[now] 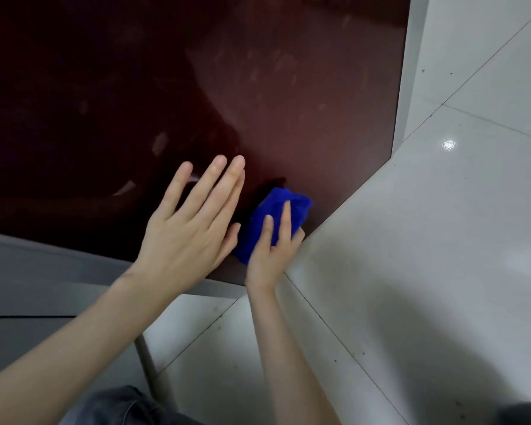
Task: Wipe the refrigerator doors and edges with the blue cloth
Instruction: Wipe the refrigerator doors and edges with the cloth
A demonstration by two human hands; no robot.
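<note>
The left hand (190,228) lay flat with straight, spread fingers against the glossy dark-red refrigerator door (288,102). Just beside it, the right hand (270,256) gripped a soft, bunched blue cloth (273,200), fingers over it and thumb at its side. It pressed the cloth onto the door's lower right corner, above the white tiled floor (411,271).

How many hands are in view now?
2: left hand, fingers straight, low over the door; right hand beside it, gripping the blue cloth at the door's lower right corner.
</note>
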